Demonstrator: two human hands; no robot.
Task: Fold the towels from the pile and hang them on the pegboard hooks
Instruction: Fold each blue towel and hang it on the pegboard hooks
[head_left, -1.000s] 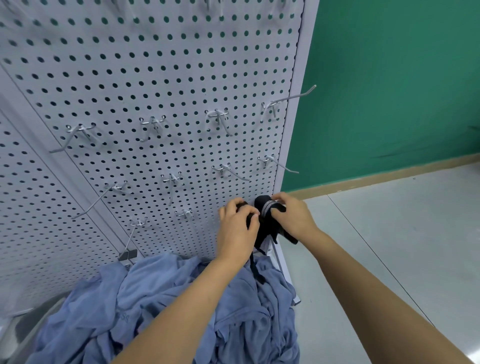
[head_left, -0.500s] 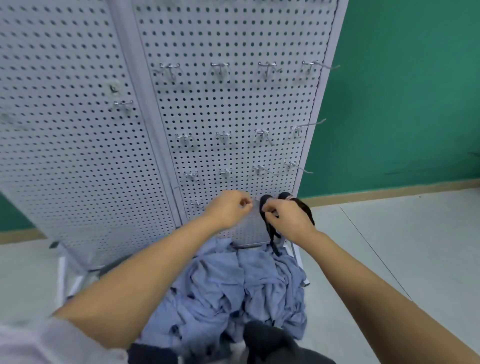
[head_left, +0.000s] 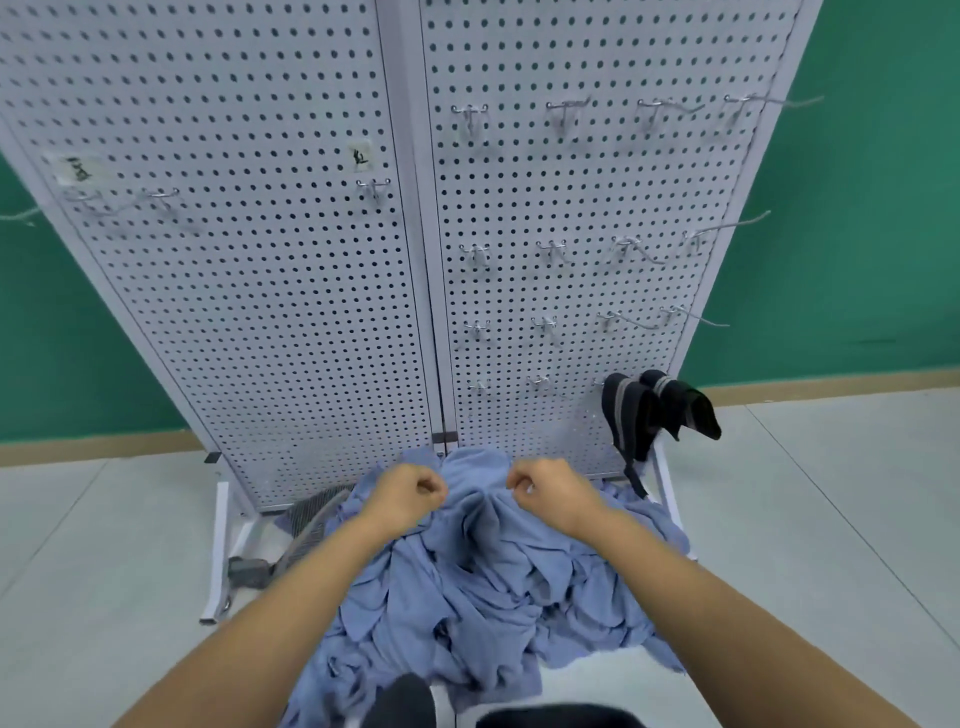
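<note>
We see a tall white metal pegboard (head_left: 311, 260) of two perforated panels standing before a green wall (head_left: 883, 208) on a pale grey floor (head_left: 831, 493). Thin metal hooks (head_left: 545, 325) stick out of the right panel in several rows, and a few more are on the left panel, below small paper labels with black handwriting (head_left: 359, 156).

A black folded towel with grey stripes (head_left: 639, 415) hangs low on the right panel, near its right edge. The hook which carries it is hidden behind the cloth. One narrow end of it hangs down to the white frame at the foot of the board (head_left: 215, 545).

The big pile of crumpled light blue towels (head_left: 467, 571) lies on the floor against the foot of the board, directly under both arms.

The left hand (head_left: 410, 493) and the right hand (head_left: 550, 493) are over the top of this pile, near each other but apart. The fingers of both are curled in, like fists. We cannot tell whether they pinch the blue cloth or hold nothing. Neither hand touches the black towel.
</note>
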